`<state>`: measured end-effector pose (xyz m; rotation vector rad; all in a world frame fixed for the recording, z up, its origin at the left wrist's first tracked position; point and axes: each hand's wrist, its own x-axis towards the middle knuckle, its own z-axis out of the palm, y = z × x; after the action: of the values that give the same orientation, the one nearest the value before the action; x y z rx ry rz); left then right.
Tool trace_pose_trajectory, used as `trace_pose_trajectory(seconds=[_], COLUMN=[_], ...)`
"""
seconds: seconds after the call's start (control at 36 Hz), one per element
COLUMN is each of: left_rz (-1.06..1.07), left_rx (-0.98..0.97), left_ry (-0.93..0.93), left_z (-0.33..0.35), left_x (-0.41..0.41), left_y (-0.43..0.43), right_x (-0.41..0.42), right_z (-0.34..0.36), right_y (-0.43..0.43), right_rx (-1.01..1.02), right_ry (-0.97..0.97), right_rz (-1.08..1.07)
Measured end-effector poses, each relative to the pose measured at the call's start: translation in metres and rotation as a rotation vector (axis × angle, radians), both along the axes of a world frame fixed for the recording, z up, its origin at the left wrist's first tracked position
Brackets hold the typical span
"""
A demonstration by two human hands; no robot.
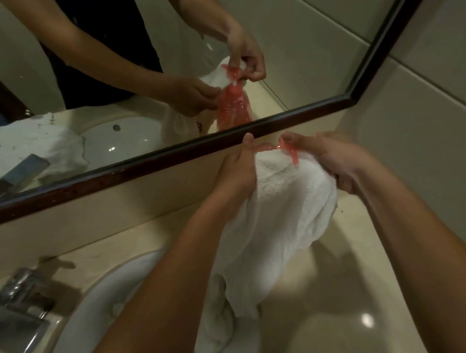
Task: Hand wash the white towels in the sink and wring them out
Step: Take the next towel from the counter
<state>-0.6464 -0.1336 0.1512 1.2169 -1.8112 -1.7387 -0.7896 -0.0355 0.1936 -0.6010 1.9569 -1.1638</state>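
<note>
A white towel point(285, 208) hangs between my hands above the counter, its lower end trailing onto the rim of the white sink point(79, 319). My left hand point(237, 173) grips the towel's left side, one finger pointing up. My right hand point(337, 159) holds the towel's right side with curled fingers while a fingertip presses on the head of a pink pump soap bottle point(290, 149). The pump's spout lies over the top of the towel. The bottle's body is hidden behind the towel and shows only in the mirror point(233, 108).
A chrome faucet point(18, 304) stands at the left of the sink. The dark-framed mirror point(277, 119) runs along the back of the beige counter point(357, 305). It reflects a second white towel lying on the counter left of the sink. A tiled wall is on the right.
</note>
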Motion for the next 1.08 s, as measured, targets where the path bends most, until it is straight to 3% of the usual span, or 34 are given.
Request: trace_pose_trajectory(seconds=[0.17, 0.47, 0.78, 0.83, 0.92, 1.08], left_rz=[0.047, 0.019, 0.189, 0.221, 0.146, 0.243], left_rx=[0.041, -0.089, -0.282, -0.250, -0.019, 0.158], left_ry=[0.006, -0.005, 0.176, 0.256, 0.437, 0.400], left_z=[0.002, -0.007, -0.007, -0.011, -0.032, -0.080], left_x=[0.001, 0.032, 0.148, 0.175, 0.206, 0.242], left_y=[0.004, 0.010, -0.001, -0.002, 0.003, 0.036], right_x=[0.002, 0.023, 0.117, 0.140, 0.173, 0.198], right_z=[0.002, -0.001, 0.030, 0.045, 0.064, 0.074], right_y=[0.000, 0.040, 0.022, 0.011, -0.004, -0.022], right_rx=[0.024, 0.095, -0.209, -0.243, -0.278, -0.263], right_ry=[0.004, -0.279, -0.439, -0.520, -0.603, -0.641], right_rz=[0.004, 0.038, 0.372, 0.444, 0.493, 0.589])
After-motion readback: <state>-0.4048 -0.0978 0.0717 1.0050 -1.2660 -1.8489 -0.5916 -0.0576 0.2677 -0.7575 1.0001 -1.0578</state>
